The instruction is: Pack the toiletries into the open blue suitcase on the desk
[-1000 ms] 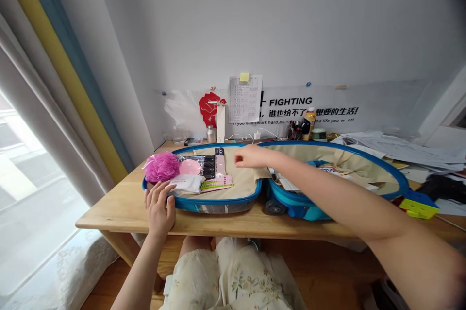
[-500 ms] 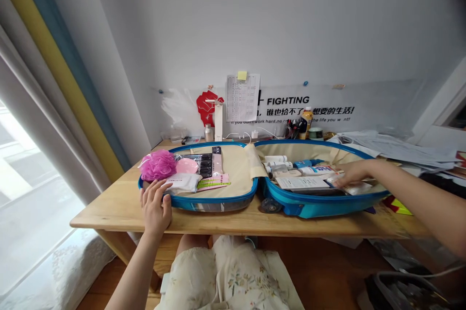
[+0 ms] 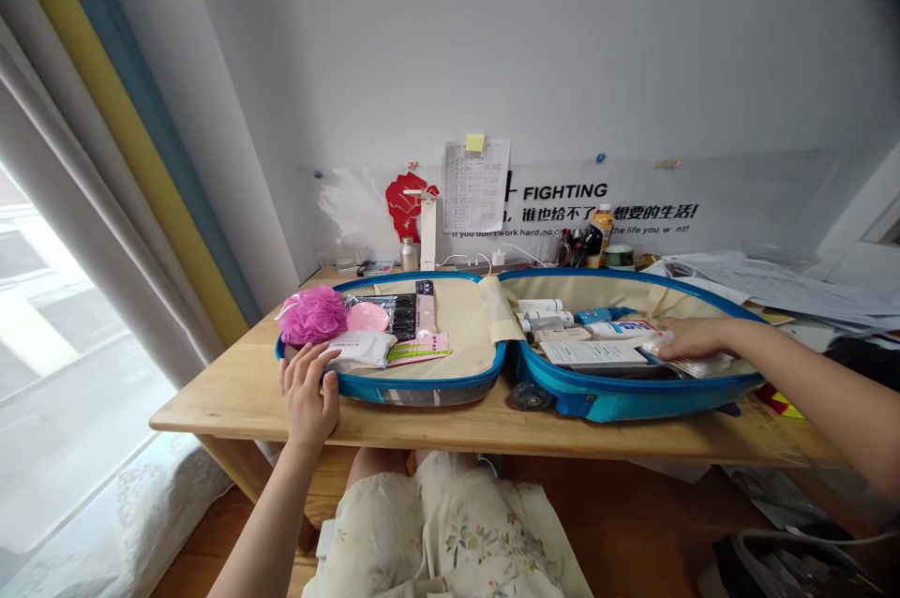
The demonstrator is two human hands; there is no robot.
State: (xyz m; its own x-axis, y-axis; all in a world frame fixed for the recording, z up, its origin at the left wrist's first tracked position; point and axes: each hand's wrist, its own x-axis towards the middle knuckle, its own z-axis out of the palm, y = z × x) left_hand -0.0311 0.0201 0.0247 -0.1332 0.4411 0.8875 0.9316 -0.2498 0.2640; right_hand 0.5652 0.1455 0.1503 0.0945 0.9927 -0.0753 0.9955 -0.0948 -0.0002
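Note:
A blue suitcase point(image 3: 422, 391) lies open on the wooden table, both halves facing up. My left hand point(image 3: 309, 392) rests on the near left rim, fingers apart, holding nothing. Close to it are a pink bath puff point(image 3: 313, 315), a white soft packet point(image 3: 360, 351) and a pink-and-green packet point(image 3: 420, 350). Inside the right half, my right hand point(image 3: 689, 336) has its fingers closed on a whitish plastic packet point(image 3: 697, 366); the fingertips are partly hidden. Beside that hand lie a toothpaste box point(image 3: 622, 329), a white printed box point(image 3: 592, 353) and several small white bottles point(image 3: 541, 306).
A white lamp point(image 3: 428, 232), a metal bottle point(image 3: 409, 253) and an orange bottle point(image 3: 600, 232) stand along the wall. Loose papers point(image 3: 759, 284) pile up at the right. Below the table's right end sits a dark bin point(image 3: 731, 560).
The view has shifted slightly, so everything sits a little further right. My right hand has settled over the plastic packet at the right side; my left hand stays on the rim.

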